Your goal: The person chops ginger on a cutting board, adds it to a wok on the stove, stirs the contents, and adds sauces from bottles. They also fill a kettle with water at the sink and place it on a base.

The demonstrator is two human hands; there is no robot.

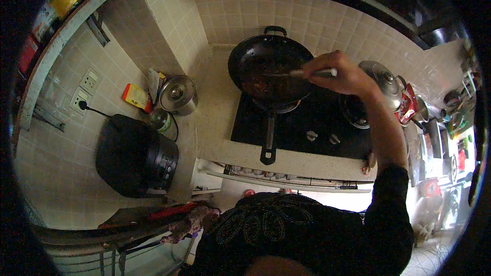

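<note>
My right hand (333,72) reaches over the stove from the right, its fingers closed around the pale handle of a cooking utensil (282,74). The utensil's far end dips into a black wok (251,51), where its head cannot be made out. Dark brown food (261,86) lies in the bottom of the wok. The wok sits on the left burner of a black glass cooktop (253,130), with its long handle (270,138) pointing towards me and a loop handle on the far side. My left hand is out of view.
A lidded steel pot (178,94), a glass jar (160,120) and a black electric cooker (130,157) stand left. Right of the wok are a lidded pan (379,76) and a red packet (408,103). A drawer (284,180) stands open below the counter; a range hood (326,0) overhangs.
</note>
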